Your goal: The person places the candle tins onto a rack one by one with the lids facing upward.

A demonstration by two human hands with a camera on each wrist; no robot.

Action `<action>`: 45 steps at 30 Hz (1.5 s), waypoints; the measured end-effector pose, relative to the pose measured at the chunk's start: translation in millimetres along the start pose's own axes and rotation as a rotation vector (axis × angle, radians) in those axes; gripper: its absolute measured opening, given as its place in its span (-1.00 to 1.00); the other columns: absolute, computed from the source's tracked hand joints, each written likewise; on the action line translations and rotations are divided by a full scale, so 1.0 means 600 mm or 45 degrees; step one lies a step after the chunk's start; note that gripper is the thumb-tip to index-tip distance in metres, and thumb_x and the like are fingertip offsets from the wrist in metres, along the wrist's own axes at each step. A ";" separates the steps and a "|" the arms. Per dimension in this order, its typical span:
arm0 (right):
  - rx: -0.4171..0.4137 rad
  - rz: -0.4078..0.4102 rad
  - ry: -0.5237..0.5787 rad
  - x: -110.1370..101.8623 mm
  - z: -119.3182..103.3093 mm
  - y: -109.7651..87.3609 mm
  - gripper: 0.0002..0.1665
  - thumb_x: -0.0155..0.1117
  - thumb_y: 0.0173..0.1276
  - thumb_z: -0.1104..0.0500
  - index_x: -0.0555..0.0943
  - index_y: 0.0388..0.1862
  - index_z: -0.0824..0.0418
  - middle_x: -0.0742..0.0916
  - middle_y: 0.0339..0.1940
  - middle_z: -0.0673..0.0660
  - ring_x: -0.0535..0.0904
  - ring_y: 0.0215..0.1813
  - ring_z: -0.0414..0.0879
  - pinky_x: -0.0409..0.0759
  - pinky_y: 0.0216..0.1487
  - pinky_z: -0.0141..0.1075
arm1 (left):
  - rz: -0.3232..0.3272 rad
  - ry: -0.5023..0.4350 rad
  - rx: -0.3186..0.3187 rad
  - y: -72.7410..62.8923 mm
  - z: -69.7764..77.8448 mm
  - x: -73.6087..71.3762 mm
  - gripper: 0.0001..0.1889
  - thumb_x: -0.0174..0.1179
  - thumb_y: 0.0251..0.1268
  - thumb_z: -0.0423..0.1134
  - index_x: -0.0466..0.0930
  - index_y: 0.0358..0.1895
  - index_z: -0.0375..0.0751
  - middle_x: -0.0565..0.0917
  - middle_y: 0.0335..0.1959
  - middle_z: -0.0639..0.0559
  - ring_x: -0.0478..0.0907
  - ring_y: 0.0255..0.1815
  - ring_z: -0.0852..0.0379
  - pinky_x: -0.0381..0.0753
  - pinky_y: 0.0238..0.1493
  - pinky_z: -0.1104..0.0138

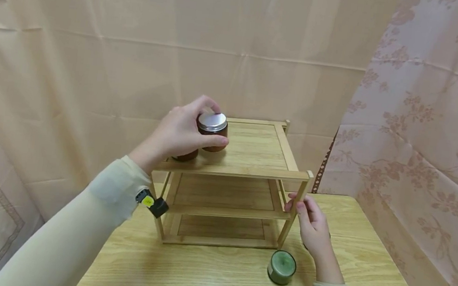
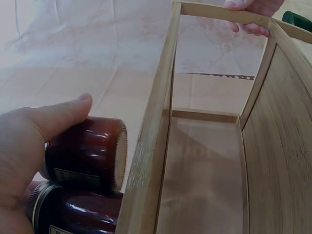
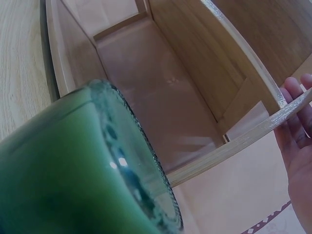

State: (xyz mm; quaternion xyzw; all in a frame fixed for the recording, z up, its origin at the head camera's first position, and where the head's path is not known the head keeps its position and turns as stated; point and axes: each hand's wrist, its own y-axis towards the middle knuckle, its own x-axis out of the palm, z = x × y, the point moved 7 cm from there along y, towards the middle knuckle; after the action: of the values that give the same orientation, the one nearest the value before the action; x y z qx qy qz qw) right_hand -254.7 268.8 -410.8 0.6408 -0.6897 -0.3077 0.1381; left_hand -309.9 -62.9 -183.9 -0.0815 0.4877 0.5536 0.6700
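My left hand grips an amber glass jar with a silver lid, thumb in front and fingers behind, over the left part of the top shelf. A second amber jar sits on that shelf beside it, partly hidden by the hand. In the left wrist view, the held jar lies right against the other jar. At the wooden rack, my right hand holds the front right post, thumb in front and fingers curled behind it.
A green glass candle stands on the wooden table, close to the rack's front right foot. The rack has a middle shelf and a bottom shelf. Beige curtain hangs behind, and flowered cloth on the right.
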 end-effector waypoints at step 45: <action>-0.023 0.001 0.036 -0.002 -0.003 0.000 -0.68 -0.12 0.81 0.38 0.57 0.22 0.52 0.74 -0.20 0.25 0.71 -0.02 -0.21 0.60 0.15 -0.47 | -0.126 0.348 -0.027 -0.003 0.006 0.017 -0.25 0.66 0.02 0.33 0.52 0.20 0.17 0.78 -0.07 0.00 0.68 -0.12 -0.11 0.58 -0.09 0.01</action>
State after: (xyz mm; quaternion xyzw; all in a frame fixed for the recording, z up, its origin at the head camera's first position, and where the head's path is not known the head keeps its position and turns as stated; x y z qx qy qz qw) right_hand -253.2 269.3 -409.2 0.6435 -0.6850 -0.3050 0.1537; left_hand -307.5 -54.5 -190.5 -0.1872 0.5638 0.5088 0.6231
